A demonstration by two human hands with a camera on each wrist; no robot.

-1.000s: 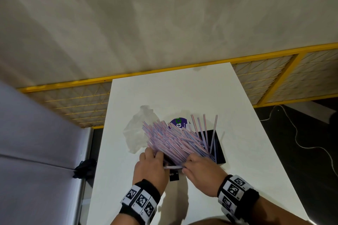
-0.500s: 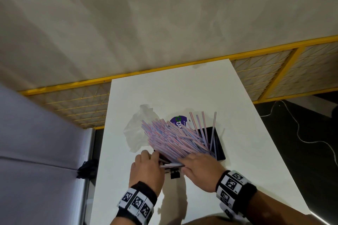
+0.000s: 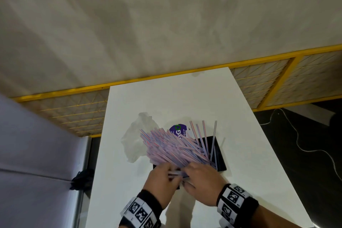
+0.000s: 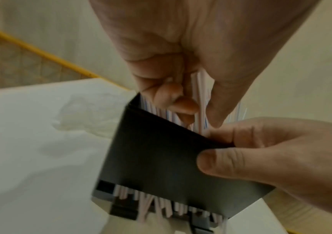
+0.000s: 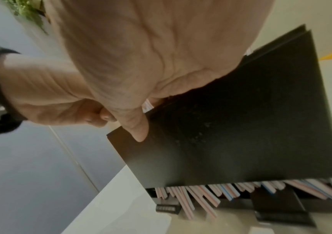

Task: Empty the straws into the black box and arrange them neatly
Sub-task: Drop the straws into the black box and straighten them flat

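A thick bunch of pink-and-blue striped straws [image 3: 172, 146] stands in the black box [image 3: 220, 153] on the white table [image 3: 166, 98], fanned out and leaning to the far left. A few straws stand nearly upright at the box's far right. My left hand [image 3: 162, 176] reaches over the near rim and pinches some straws [image 4: 199, 98] between thumb and fingers. My right hand [image 3: 201, 177] grips the box's near wall [image 4: 155, 158], thumb [image 5: 139, 131] on the outside. Straw ends [image 5: 221, 194] poke out of a slot at the box's base.
A crumpled clear plastic bag [image 3: 135, 139] lies left of the box, with a purple label [image 3: 177, 130] behind the straws. A yellow-framed mesh fence [image 3: 74, 109] runs past the table's far end. A white cable [image 3: 305, 150] lies on the dark floor at right.
My left hand has moved right from the box's near-left corner onto the lower ends of the straws. My right hand has stayed at the near wall. The straw bunch leans much as before.
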